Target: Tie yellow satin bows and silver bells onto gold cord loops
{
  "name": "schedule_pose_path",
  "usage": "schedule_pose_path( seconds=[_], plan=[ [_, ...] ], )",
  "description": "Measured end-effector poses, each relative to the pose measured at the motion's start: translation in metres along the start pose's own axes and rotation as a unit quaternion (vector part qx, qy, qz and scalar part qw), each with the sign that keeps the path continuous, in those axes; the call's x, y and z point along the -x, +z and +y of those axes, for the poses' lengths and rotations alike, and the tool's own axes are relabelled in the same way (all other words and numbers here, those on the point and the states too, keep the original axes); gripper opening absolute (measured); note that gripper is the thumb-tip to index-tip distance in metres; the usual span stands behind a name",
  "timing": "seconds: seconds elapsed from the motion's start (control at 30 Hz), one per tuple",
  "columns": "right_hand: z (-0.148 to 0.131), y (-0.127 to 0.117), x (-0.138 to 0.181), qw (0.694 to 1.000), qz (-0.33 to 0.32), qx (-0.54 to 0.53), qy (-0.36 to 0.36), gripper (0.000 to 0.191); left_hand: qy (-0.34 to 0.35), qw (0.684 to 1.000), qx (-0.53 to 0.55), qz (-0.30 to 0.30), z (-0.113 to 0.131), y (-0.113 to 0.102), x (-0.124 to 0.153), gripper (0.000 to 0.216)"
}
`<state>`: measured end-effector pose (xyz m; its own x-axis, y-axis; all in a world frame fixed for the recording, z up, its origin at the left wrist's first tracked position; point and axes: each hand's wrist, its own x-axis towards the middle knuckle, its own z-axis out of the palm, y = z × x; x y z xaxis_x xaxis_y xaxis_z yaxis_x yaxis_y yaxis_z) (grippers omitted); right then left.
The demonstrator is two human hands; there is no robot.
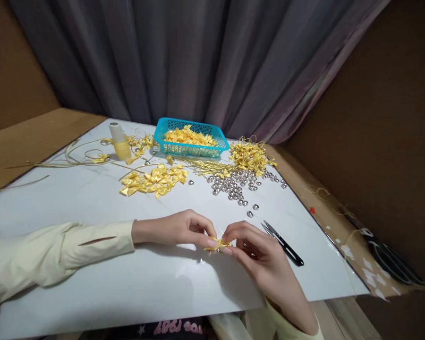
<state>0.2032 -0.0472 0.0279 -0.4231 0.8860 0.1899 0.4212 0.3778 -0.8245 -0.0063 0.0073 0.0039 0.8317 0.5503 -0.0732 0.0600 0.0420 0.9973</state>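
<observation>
Near the front middle of the white board, my left hand point(186, 229) pinches a small yellow ribbon bow point(218, 244) between thumb and fingertips. From the other side, the fingertips of my right hand point(253, 245) are closed on the same bow. Thin gold cord and a small silvery piece show at the bow, partly hidden by the fingers. Black thread snips point(285, 245) lie just right of my right hand. Beyond my hands are a heap of loose yellow bows point(156, 179) and many scattered silver beads point(233, 184).
A blue basket point(159, 141) of yellow bows stands at the back of the white board point(109, 283). Left of it is a bottle point(120, 141) with yellow contents. Gold cords point(208, 165) and a corded bow pile point(250, 156) lie rightward. Black-handled scissors point(389, 259) rest at far right.
</observation>
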Motion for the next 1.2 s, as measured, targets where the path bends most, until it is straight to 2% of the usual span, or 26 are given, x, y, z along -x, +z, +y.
schedule_pose_path(
  seconds=[0.67,0.77,0.83,0.9,0.93,1.0,1.07,1.13,1.2],
  plan=[
    [-0.003,0.002,-0.001,1.0,0.001,0.012,-0.007,0.01,-0.012,1.0,-0.007,-0.002,-0.001,0.0,-0.001,0.017],
    [0.0,0.003,0.0,0.999,0.017,-0.003,0.033,0.006,0.006,1.0,-0.008,0.01,-0.001,0.0,-0.001,0.015],
    [0.004,0.002,0.001,0.995,0.019,-0.01,0.098,0.019,0.019,0.999,-0.014,0.03,0.0,0.0,-0.001,0.014],
    [0.006,0.001,0.002,0.988,-0.004,-0.008,0.155,0.028,0.025,0.998,-0.014,0.053,0.001,0.001,-0.001,0.014],
    [0.007,0.001,0.003,0.985,-0.028,-0.003,0.171,0.026,0.028,0.998,-0.012,0.063,0.002,0.001,-0.002,0.014],
    [0.008,-0.001,0.005,0.982,-0.082,0.009,0.171,0.018,0.031,0.996,-0.003,0.083,0.003,0.001,-0.002,0.014],
    [0.006,-0.002,0.008,0.979,-0.124,0.023,0.16,0.032,0.031,0.994,0.005,0.108,0.003,0.002,-0.002,0.014],
    [0.003,-0.004,0.011,0.977,-0.134,0.033,0.161,0.039,0.027,0.991,0.015,0.131,0.003,0.002,-0.003,0.015],
    [-0.001,-0.004,0.013,0.976,-0.141,0.037,0.163,0.038,0.025,0.989,0.023,0.146,0.003,0.002,-0.003,0.015]
  ],
)
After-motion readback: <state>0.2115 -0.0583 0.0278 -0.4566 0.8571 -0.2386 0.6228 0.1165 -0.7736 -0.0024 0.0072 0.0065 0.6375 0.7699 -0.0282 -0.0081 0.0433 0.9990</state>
